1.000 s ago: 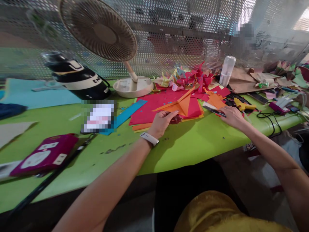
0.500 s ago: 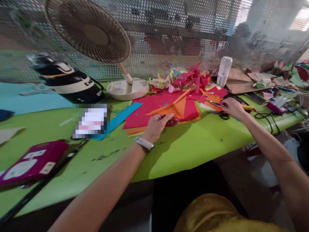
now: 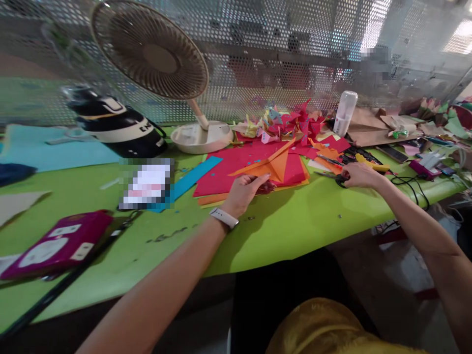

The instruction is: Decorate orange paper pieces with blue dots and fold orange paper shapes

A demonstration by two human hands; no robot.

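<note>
My left hand pinches the lower edge of an orange folded paper piece with long pointed arms, like an unfinished crane. The piece is over a stack of red paper, with orange and yellow sheets showing beneath. To the right, my right hand has its fingers closed on the black handle of a pair of scissors, which lies on the green table. The blades point left, and the fingers partly hide the handle. Just behind lies a second cutting tool with metal blades, beside orange paper scraps.
Several folded paper cranes are heaped behind the red stack. A fan, a black bottle, a phone and a magenta pouch stand or lie leftward. A yellow-handled tool and a white bottle are rightward.
My right hand has come down and toward me, from the tools behind onto the scissors' handle. My left hand keeps its pinch on the orange paper. The view has shifted slightly.
</note>
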